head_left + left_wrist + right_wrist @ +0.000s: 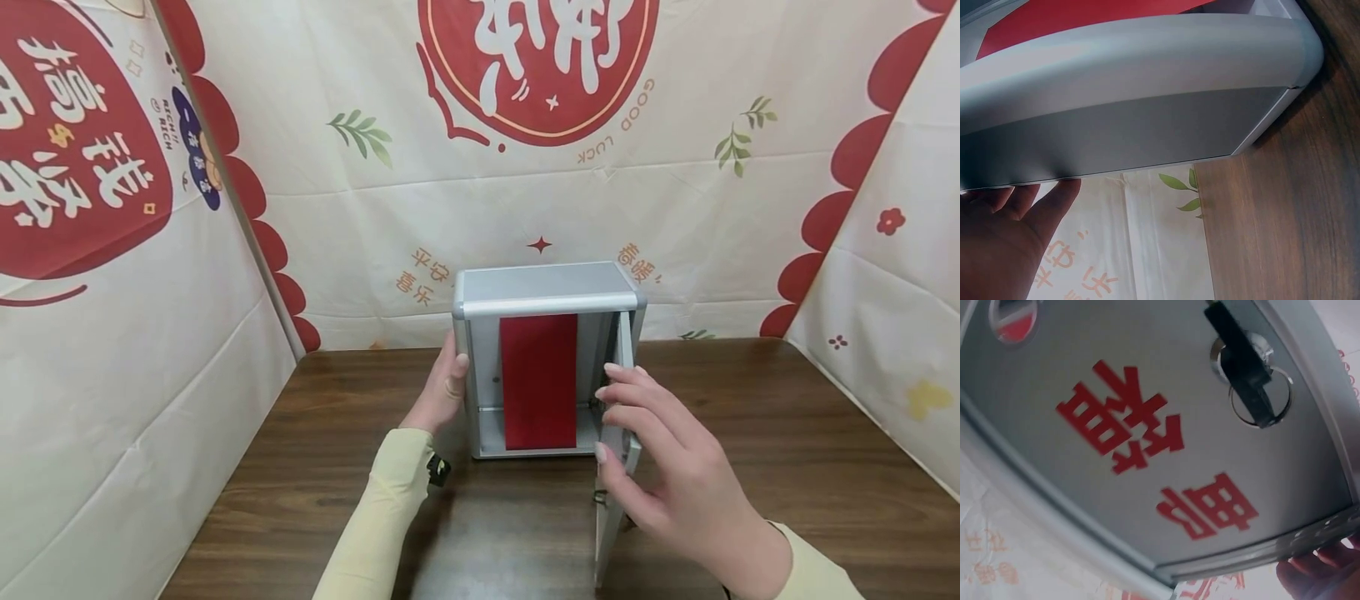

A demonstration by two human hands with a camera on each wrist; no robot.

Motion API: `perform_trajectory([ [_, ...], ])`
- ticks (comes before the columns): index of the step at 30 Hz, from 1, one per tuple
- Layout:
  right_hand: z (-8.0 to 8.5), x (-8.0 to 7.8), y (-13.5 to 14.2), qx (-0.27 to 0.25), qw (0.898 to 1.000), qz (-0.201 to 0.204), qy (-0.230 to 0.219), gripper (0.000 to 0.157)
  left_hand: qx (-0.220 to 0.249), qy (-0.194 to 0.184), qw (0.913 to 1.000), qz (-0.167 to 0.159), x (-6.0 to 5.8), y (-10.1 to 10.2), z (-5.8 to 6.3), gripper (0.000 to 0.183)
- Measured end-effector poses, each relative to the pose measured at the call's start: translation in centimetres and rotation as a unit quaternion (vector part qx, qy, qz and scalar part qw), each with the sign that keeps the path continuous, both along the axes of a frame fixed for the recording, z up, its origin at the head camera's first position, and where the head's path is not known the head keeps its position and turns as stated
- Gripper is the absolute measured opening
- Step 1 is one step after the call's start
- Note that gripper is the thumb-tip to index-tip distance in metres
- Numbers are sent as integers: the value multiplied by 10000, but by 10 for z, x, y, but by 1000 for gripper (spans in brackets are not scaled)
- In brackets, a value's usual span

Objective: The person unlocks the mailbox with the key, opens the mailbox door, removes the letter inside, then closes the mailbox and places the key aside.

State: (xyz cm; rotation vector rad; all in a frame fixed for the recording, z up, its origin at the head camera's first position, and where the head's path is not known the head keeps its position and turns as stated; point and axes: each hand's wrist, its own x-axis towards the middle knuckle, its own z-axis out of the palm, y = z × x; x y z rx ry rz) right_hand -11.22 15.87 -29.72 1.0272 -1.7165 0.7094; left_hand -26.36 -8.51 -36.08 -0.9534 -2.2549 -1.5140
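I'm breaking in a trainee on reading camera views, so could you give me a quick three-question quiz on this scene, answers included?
1. True or false: a black-headed key sits in the lock on the outer face of the door.

2. Multiple choice: where is the red sheet?
A) On top of the silver box
B) Inside the silver box
C) Flat on the table beside the silver box

3. Short answer: which hand grips the side of the silver box away from the door?

Key:
1. True
2. B
3. The left hand
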Motion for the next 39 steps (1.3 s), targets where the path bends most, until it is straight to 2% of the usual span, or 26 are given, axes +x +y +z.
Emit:
perform_trajectory([
  [11, 17, 11, 30, 324, 9980, 528, -133, 28, 128, 121, 9998, -66, -2, 0, -3, 106],
  [16, 17, 9, 49, 293, 9948, 927, -304, 22, 116, 58, 9999, -78, -2, 0, -1, 107],
  [22, 15, 10, 68, 114, 9936, 1013, -478, 21, 35, -35, 10000, -26, 0, -1, 1, 110],
  [29, 22, 14, 80, -190, 9954, 704, -617, 25, 6, -28, 10000, 7, -1, -2, 1, 112],
  [36, 23, 17, 91, -324, 9965, -55, -768, 37, 106, 128, 9998, 88, -29, -2, -28, 110],
  [39, 22, 16, 96, -361, 9958, -292, -786, 41, 86, 150, 9998, 111, -33, -2, -33, 106],
])
